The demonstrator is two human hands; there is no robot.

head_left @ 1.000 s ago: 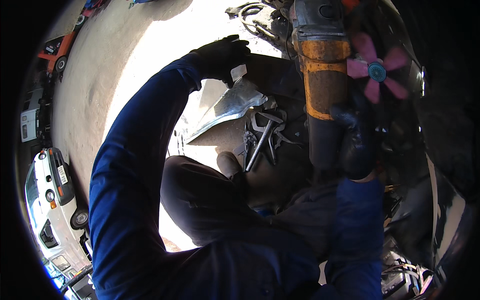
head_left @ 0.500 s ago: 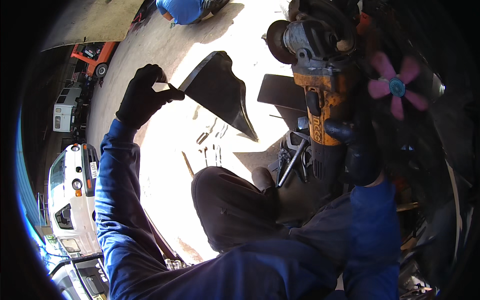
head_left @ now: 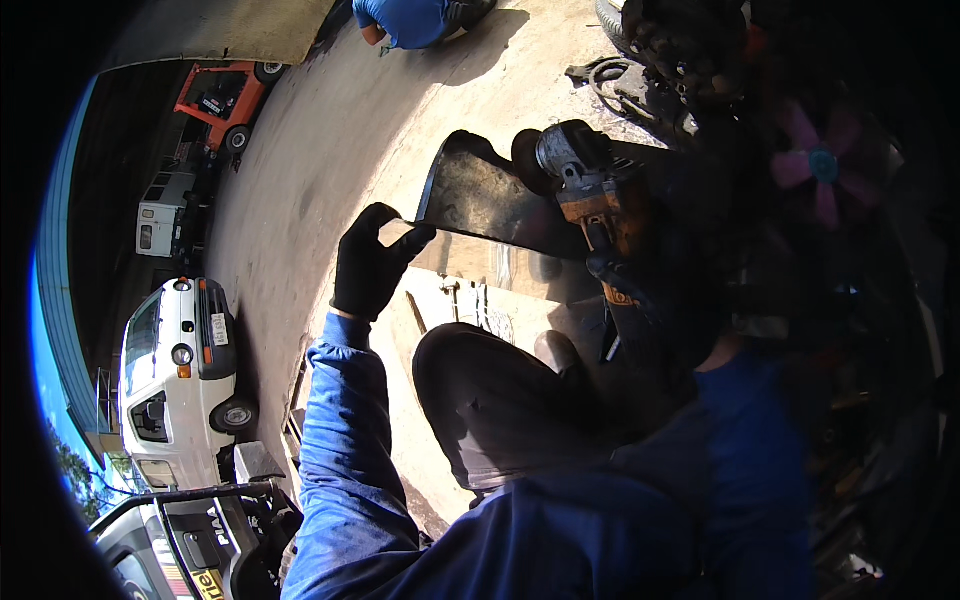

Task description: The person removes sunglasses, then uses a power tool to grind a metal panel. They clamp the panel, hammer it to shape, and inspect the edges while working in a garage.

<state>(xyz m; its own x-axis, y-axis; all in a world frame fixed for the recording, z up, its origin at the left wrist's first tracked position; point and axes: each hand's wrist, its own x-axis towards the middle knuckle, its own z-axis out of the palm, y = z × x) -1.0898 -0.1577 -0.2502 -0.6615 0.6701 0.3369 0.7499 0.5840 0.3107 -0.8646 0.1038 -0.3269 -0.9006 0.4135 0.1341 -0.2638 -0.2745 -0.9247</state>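
Note:
My left hand (head_left: 370, 265), in a black glove, pinches the near left corner of a dark, curved metal sheet (head_left: 475, 205) between thumb and fingers. The sheet is held up, its far edge wavy. In my gloved right hand (head_left: 650, 300) is an orange and grey angle grinder (head_left: 598, 190), gripped around its body in deep shade. The grinder's disc (head_left: 528, 162) overlaps the sheet's far right edge in the picture; whether they touch I cannot tell. The lower right part of the sheet passes into shadow behind the grinder.
My bent knee (head_left: 490, 400) is below the sheet. Tools (head_left: 452, 295) lie on the sunlit ground beyond it. At right stands a pink-bladed fan (head_left: 823, 165). Dark machine parts (head_left: 625, 85) lie far right. A person in blue (head_left: 405, 20) crouches far off; a white van (head_left: 165, 370) is at left.
The grinder has come left and down to the sheet's far right edge. The sheet has tilted and now shows a lit face. My view has shifted, with more of the vehicles showing.

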